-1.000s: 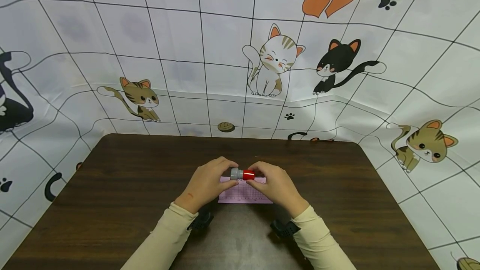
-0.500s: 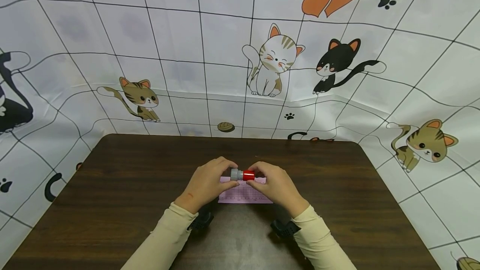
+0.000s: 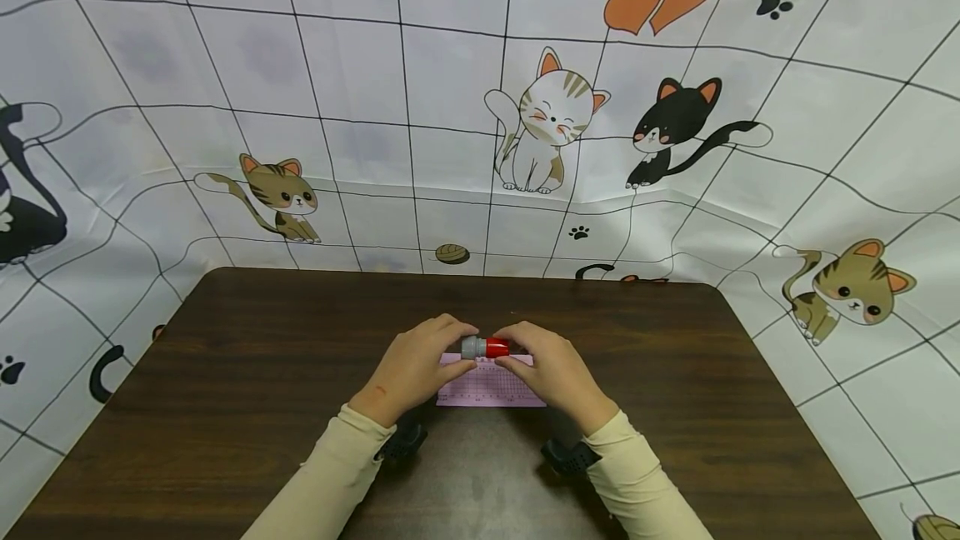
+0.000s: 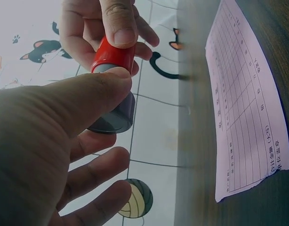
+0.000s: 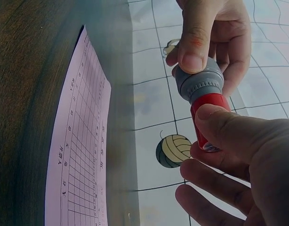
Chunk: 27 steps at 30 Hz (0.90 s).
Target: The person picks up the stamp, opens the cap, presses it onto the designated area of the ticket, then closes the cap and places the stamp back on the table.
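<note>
A short round stamp (image 3: 485, 347), grey at one end and red at the other, is held level above a pink paper. My left hand (image 3: 420, 363) pinches its grey end (image 4: 117, 115) between thumb and fingers. From the other side, my right hand (image 3: 557, 365) pinches the red end (image 5: 211, 100). A ribbed ring runs around the grey part in the right wrist view. In both wrist views the lower fingers of the nearer hand stay spread off the stamp. The stamp's end faces are mostly hidden.
The pink paper (image 3: 491, 386), printed with a grid and rows of writing, lies on the dark wooden table (image 3: 300, 407) under the hands. Behind the table hangs a white sheet (image 3: 442, 148) with a line grid and cartoon cats.
My right hand's fingertips have shifted very slightly on the red end, and the stamp sits a touch higher in view. The left hand and the paper stay put.
</note>
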Each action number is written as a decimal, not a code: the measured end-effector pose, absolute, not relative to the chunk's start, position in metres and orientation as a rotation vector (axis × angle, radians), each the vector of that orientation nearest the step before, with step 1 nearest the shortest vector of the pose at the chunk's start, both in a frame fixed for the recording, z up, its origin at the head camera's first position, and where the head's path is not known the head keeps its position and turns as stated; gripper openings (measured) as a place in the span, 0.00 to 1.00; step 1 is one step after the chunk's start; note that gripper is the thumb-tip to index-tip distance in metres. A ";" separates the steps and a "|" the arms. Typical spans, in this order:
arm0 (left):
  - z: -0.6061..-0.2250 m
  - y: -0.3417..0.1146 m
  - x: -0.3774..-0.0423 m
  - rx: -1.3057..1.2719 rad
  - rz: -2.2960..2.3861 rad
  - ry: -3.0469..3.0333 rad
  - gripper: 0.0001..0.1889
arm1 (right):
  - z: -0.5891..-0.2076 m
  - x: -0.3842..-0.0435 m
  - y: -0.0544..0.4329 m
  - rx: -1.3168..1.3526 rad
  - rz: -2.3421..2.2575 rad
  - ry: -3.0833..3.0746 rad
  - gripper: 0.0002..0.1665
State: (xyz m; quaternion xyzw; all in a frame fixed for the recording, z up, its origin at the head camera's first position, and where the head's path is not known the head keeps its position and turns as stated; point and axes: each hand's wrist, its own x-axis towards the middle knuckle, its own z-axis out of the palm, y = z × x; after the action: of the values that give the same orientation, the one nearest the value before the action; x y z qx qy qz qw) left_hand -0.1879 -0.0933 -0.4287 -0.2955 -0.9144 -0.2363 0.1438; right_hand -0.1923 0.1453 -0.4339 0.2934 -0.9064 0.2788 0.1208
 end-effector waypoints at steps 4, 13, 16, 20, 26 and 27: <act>-0.429 -0.093 -0.188 -0.843 -0.688 -2.644 0.23 | -0.434 -0.193 0.145 0.847 0.806 -2.650 0.17; -0.428 -0.091 -0.189 -0.756 -0.709 -2.699 0.22 | -0.431 -0.190 0.144 0.813 0.859 -2.687 0.16; -0.427 -0.091 -0.189 -0.743 -0.711 -2.701 0.22 | -0.430 -0.190 0.144 0.811 0.861 -2.693 0.16; -0.426 -0.091 -0.188 -0.742 -0.710 -2.701 0.21 | -0.430 -0.189 0.144 0.810 0.855 -2.700 0.16; -0.427 -0.091 -0.188 -0.758 -0.718 -2.683 0.21 | -0.431 -0.191 0.145 0.842 0.831 -2.676 0.17; -0.427 -0.091 -0.188 -0.763 -0.719 -2.681 0.21 | -0.431 -0.191 0.145 0.851 0.820 -2.670 0.17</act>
State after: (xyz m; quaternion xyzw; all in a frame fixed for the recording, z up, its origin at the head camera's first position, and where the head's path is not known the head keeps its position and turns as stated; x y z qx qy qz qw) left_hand -0.1876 -0.0912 -0.4270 -0.2627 -0.9233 -0.2475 0.1312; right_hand -0.1911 0.1452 -0.4313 0.2898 -0.9088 0.2792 0.1106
